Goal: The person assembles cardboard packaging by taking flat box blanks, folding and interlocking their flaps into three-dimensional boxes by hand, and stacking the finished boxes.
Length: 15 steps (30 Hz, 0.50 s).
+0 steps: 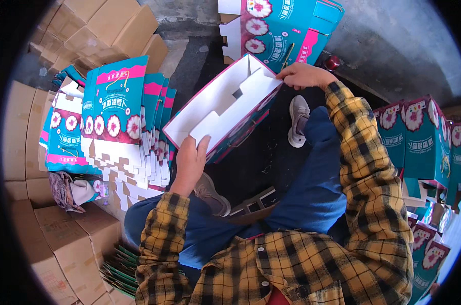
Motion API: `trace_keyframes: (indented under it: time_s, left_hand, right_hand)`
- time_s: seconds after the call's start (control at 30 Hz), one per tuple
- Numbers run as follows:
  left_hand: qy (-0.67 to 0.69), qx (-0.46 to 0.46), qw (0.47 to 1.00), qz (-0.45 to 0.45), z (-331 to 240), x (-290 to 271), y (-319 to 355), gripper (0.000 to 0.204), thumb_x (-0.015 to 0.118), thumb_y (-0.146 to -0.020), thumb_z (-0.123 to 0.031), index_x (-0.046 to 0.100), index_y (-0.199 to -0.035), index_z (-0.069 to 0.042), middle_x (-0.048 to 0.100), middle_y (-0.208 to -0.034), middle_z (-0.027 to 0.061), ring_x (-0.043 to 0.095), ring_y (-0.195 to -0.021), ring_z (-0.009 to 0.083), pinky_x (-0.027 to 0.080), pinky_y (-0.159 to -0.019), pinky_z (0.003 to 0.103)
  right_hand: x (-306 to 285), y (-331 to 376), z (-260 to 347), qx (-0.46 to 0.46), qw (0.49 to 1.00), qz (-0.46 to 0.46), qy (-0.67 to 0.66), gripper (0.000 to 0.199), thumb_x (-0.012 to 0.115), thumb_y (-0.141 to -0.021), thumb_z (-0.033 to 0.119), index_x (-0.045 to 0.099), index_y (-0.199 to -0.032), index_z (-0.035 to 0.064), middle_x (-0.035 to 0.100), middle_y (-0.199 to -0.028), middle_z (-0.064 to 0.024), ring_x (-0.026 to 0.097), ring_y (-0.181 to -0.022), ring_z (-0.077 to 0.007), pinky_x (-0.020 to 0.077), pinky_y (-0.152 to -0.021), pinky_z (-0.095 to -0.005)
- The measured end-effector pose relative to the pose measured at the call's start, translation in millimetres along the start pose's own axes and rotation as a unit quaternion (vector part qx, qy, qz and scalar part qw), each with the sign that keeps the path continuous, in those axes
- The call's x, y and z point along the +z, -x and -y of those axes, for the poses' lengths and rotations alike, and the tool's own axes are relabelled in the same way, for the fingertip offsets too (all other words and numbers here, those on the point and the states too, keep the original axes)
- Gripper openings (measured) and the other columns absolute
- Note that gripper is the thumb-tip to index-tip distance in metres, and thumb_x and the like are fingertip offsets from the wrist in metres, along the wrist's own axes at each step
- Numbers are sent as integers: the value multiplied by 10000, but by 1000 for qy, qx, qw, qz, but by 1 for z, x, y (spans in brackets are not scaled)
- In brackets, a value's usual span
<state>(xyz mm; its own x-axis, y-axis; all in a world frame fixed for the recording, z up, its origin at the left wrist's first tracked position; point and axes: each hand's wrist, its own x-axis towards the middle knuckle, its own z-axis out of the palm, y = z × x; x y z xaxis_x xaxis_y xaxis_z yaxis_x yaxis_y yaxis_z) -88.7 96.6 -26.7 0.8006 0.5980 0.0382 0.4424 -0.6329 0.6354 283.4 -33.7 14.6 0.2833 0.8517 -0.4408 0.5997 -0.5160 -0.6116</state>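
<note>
left hand [189, 163] gripping near flap of half-folded teal box [223, 107], right hand [304, 76] pinching its far corner, flat boxes [116, 117] stacked alongside

Bright daylight, soft shadows, sharp centre, fisheye bending, black rim

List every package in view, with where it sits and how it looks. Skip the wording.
Half-folded teal and pink carton: held between left hand and right hand, white inside.
Stack of flat teal cartons with pink flower prints: upright, at the person's left.
Assembled teal cartons: at the right.
Plain brown cardboard boxes: upper left and lower left.
</note>
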Motion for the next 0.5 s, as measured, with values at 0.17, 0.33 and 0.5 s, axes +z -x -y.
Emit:
trace_keyframes:
  time_s: [0.17, 0.33, 0.5]
  left_hand:
    - [107, 16, 970, -220, 0, 17, -8, 503, 601, -916, -205, 418, -1314, 41, 495, -1266, 272, 457, -1199, 446, 387, -1009, 441]
    - [-168, 101, 969, -150, 6, 15, -14, 586, 648, -869, -204, 406, -1332, 62, 412, -1367, 259, 362, -1294, 422, 284, -1097, 479]
    - [-229, 152, 960, -50, -9, 21, -10, 647, 662, -851, -261, 405, -1343, 72, 422, -1369, 273, 378, -1291, 416, 296, -1078, 505]
  right_hand:
    - [25, 13, 36, -81, 938, -118, 315, 427, 670, -831, 328, 641, -1147, 42, 638, -1057, -158, 624, -963, -308, 501, -848, -384]
    - [69, 2, 44, -306, 881, -200, 301, 729, 806, -684, 270, 485, -1316, 97, 515, -1302, -153, 488, -1221, -337, 428, -1008, -430]
    - [84, -7, 36, -300, 853, -204, 375, 679, 776, -711, 218, 490, -1318, 114, 514, -1313, -115, 491, -1219, -296, 452, -978, -412]
